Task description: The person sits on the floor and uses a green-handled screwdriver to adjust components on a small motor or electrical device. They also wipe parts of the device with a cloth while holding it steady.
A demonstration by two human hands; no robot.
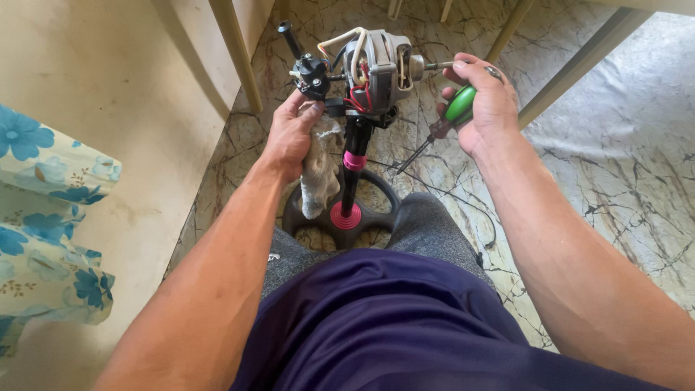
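A: Head view. What do the two hands hold?

B: The left hand (289,137) is closed, fingers curled, around a grey rag (319,174) pressed against the black stem (353,170) just below the bare fan motor (376,69). The right hand (483,108) is closed on a green-handled screwdriver (443,127), tip pointing down and to the left, while its thumb and forefinger touch the motor shaft (434,66). The motor stands on the stem above a round black base (340,217) on the marble-patterned floor (615,181), between the person's knees.

A: What could go wrong?

B: In judgement, the exposed red and white wires (358,90) could snag on the rag or fingers; the screwdriver tip, held loosely while the fingers reach the shaft, could slip towards the stem or the leg.

A: Any packages, labels or signs?

B: None legible. Only pink rings on the stem and base, and a blue-flowered cloth (43,217) at the left edge.
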